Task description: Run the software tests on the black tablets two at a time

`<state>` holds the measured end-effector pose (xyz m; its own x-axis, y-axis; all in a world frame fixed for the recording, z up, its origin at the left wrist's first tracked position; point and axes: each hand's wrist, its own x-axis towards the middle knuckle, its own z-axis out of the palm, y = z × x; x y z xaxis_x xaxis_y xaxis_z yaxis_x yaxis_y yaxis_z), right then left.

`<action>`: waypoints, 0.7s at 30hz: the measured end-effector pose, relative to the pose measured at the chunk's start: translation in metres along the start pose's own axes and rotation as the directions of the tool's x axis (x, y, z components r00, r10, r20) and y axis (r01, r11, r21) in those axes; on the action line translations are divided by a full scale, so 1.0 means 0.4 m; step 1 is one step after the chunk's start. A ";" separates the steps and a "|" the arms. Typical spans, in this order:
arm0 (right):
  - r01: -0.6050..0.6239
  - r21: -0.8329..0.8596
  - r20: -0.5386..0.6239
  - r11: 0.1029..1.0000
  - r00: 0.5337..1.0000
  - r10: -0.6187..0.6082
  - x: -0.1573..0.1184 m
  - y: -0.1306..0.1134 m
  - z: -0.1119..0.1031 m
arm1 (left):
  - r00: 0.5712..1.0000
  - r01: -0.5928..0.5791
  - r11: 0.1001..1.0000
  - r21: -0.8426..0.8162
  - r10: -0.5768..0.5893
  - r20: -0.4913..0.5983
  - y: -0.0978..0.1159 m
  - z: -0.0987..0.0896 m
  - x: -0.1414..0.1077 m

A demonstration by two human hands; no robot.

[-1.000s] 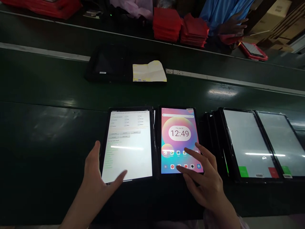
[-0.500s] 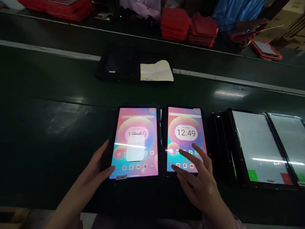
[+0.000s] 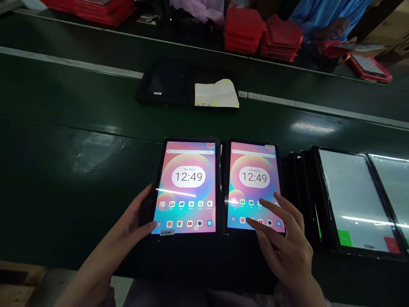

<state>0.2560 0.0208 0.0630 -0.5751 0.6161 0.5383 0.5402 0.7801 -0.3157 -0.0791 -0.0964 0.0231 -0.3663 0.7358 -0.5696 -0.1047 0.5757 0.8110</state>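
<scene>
Head cam view, looking down at a dark green belt surface (image 3: 79, 143) with two tablets side by side, pretty much touching distance from each other. Both are lit up on the same pink and blue home screen, clock reading 12:49. My left hand (image 3: 129, 230) is open and cupped around the lower left edge of the left tablet (image 3: 188, 187), fingertips just by a little barcode sticker (image 3: 167, 232), no real grip on it. My right hand (image 3: 287, 245) is relaxed with the fingers spread over the bottom of the right tablet (image 3: 254, 179), not grasping anything, though I can't tell if the fingertips actually touch the glass.

Just right of that there's a stack of dark tablets (image 3: 295, 183), then two more tablets (image 3: 353, 200) showing pale test screens with green and red blocks. Further up the belt sits a black tablet (image 3: 164, 81) beside a folded yellow-marked paper (image 3: 217, 94). Across the way are red stacks (image 3: 244, 32), and another person's hand (image 3: 332, 30) by a blue sleeve (image 3: 319, 13).
</scene>
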 end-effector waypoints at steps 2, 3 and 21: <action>-0.009 -0.016 -0.007 1.000 1.000 0.009 -0.001 0.005 -0.008 | 1.000 0.013 1.000 -0.025 -0.013 0.002 0.000 -0.008 0.005; -0.010 -0.017 -0.009 1.000 1.000 0.010 -0.001 0.006 -0.009 | 1.000 0.019 0.999 -0.036 -0.018 0.010 -0.001 -0.011 0.008; -0.037 -0.034 -0.025 0.999 0.999 0.036 0.007 0.018 -0.006 | 0.996 0.084 0.990 0.117 -0.081 -0.025 0.005 -0.012 0.018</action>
<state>0.2595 0.0279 0.0641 -0.5400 0.6408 0.5457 0.5814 0.7528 -0.3086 -0.0864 -0.0917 0.0213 -0.3796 0.6774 -0.6300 -0.0258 0.6730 0.7392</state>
